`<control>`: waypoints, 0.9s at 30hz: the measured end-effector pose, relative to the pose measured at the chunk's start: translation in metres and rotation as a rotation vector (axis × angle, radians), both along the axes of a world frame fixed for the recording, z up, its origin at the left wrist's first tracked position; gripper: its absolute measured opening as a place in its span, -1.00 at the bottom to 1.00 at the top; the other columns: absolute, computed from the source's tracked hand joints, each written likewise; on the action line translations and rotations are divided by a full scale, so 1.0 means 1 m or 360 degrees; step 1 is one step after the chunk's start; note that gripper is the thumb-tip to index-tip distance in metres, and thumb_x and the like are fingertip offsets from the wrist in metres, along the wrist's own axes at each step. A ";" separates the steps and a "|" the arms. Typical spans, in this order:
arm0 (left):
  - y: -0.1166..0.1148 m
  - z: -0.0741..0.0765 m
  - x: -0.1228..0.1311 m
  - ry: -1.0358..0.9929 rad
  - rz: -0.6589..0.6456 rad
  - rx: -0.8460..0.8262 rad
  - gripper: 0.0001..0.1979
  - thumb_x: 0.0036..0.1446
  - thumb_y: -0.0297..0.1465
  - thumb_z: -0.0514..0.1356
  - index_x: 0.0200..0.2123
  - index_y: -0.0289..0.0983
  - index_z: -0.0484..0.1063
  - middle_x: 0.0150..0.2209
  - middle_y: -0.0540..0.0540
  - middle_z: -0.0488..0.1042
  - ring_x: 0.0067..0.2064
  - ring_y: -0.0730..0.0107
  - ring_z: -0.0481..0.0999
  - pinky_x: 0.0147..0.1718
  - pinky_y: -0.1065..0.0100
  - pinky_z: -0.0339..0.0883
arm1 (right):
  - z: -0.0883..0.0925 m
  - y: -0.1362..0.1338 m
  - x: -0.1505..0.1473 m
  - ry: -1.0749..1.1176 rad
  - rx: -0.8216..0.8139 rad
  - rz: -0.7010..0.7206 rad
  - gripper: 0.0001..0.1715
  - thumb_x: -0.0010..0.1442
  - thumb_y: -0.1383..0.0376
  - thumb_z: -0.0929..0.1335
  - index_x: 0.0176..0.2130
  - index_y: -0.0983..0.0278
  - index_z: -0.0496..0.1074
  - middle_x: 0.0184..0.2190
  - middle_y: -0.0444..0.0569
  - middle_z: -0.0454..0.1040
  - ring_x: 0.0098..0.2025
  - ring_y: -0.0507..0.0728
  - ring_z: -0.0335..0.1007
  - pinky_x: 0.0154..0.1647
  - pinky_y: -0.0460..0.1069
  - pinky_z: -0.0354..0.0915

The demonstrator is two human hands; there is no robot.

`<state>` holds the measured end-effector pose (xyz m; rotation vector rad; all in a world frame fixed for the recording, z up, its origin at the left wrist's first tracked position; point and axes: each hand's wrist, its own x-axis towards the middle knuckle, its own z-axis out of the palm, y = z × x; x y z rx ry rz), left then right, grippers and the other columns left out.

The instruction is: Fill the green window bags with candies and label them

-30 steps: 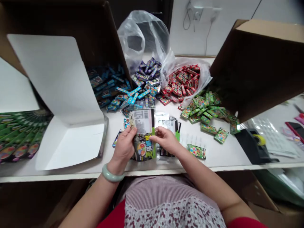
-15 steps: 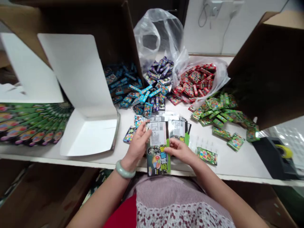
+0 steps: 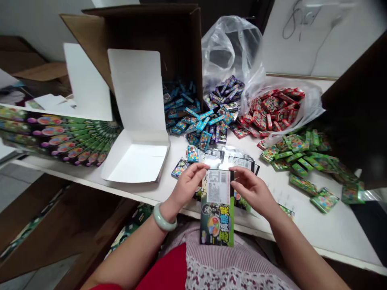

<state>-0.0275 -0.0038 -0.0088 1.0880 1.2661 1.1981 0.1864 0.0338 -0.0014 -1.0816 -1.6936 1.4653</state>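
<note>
1. Holding a black, green-edged candy pouch (image 3: 217,217) upright by its top corners, a person worked at the front of a white table (image 3: 332,237), the pouch hanging past the table's edge above the person's lap.
2. The left hand (image 3: 189,189), worn with a pale jade bangle (image 3: 165,217), and the right hand (image 3: 252,191) each kept a narrow grip, fingertips pinched on one corner; from this overhead angle, how firm the pinch was seemed hard to tell.
3. That light corner hold looked like the weak point: one slipped finger could have dropped the pouch past the table's edge.
4. A loose stack of glossy pouches (image 3: 229,159) lay just behind the hands, with a small blue packet (image 3: 180,167) near the left wrist; a careless sweep of the wrist could have scattered them.
5. The pouch looked flat and intact, with a white label (image 3: 217,186) on its upper part, a multicoloured candy disc (image 3: 213,225) below and a green strip (image 3: 231,217) down one side.
6. Beyond lay heaps of blue candy packets (image 3: 181,108), purple candy packets (image 3: 223,96), red candy packets (image 3: 272,108) and green candy packets (image 3: 302,149), beside an open white box (image 3: 136,157).
</note>
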 end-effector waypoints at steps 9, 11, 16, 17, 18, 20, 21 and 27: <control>-0.004 0.033 -0.010 0.0020 0.0029 0.0147 -0.81 0.13 -0.34 0.22 -0.17 -0.26 0.46 -0.24 -0.12 0.56 -0.26 0.36 0.52 -0.27 0.32 0.39 | 0.022 0.017 -0.016 0.0064 -0.0050 -0.0055 -0.78 0.13 0.16 0.39 -0.20 0.17 0.42 -0.38 -0.09 0.41 -0.44 0.07 0.34 -0.55 -0.06 0.31; -0.003 0.033 -0.012 -0.0081 0.0013 0.0086 -0.72 0.09 -0.35 0.26 -0.09 -0.24 0.43 -0.25 -0.11 0.57 -0.29 0.38 0.52 -0.30 0.33 0.39 | 0.023 0.018 -0.018 0.0082 0.0004 -0.0052 -0.73 0.10 0.20 0.40 -0.14 0.14 0.41 -0.38 -0.08 0.41 -0.38 0.10 0.38 -0.51 -0.04 0.33; -0.003 0.036 -0.014 -0.0018 -0.0027 0.0188 -0.84 0.01 -0.33 0.32 -0.38 -0.30 0.48 -0.34 -0.10 0.53 -0.29 0.34 0.49 -0.29 0.34 0.38 | 0.030 0.014 -0.020 -0.0117 0.0390 0.0125 -0.89 0.17 0.23 0.35 -0.39 0.19 0.42 -0.26 0.01 0.44 -0.18 0.16 0.39 -0.32 0.01 0.34; -0.003 0.037 -0.013 -0.0009 -0.0014 0.0184 -0.83 0.01 -0.32 0.32 -0.38 -0.30 0.47 -0.37 -0.09 0.52 -0.32 0.36 0.48 -0.33 0.35 0.37 | 0.033 0.014 -0.021 -0.0135 0.0381 0.0132 -0.89 0.18 0.22 0.35 -0.38 0.19 0.41 -0.26 0.00 0.45 -0.20 0.15 0.39 -0.32 0.01 0.33; -0.002 0.039 -0.011 -0.0004 0.0008 0.0168 -0.83 0.01 -0.31 0.32 -0.37 -0.29 0.47 -0.39 -0.08 0.51 -0.35 0.38 0.46 -0.37 0.37 0.36 | 0.037 0.015 -0.022 -0.0132 0.0334 0.0125 -0.89 0.17 0.21 0.36 -0.36 0.20 0.41 -0.28 -0.01 0.45 -0.23 0.14 0.39 -0.34 0.01 0.32; 0.001 0.043 -0.008 0.0007 0.0058 0.0120 -0.83 0.01 -0.31 0.31 -0.36 -0.29 0.47 -0.42 -0.05 0.49 -0.40 0.42 0.43 -0.42 0.40 0.32 | 0.043 0.019 -0.025 -0.0091 0.0176 0.0105 -0.85 0.14 0.18 0.38 -0.33 0.21 0.40 -0.36 -0.04 0.44 -0.34 0.09 0.36 -0.39 -0.02 0.29; 0.003 0.045 -0.007 0.0008 0.0076 0.0100 -0.83 0.00 -0.32 0.31 -0.37 -0.29 0.46 -0.43 -0.04 0.48 -0.41 0.43 0.42 -0.43 0.41 0.31 | 0.046 0.023 -0.027 -0.0070 0.0081 0.0108 -0.83 0.11 0.17 0.39 -0.32 0.22 0.41 -0.39 -0.06 0.44 -0.39 0.07 0.34 -0.43 -0.03 0.27; 0.005 0.046 -0.004 0.0058 0.0000 0.0143 -0.89 -0.01 -0.38 0.27 -0.45 -0.29 0.42 -0.47 -0.02 0.42 -0.41 0.43 0.39 -0.42 0.39 0.29 | 0.052 0.030 -0.025 -0.0022 -0.0249 0.0266 -0.80 0.04 0.16 0.43 -0.41 0.24 0.43 -0.49 -0.13 0.42 -0.51 0.00 0.26 -0.51 -0.07 0.24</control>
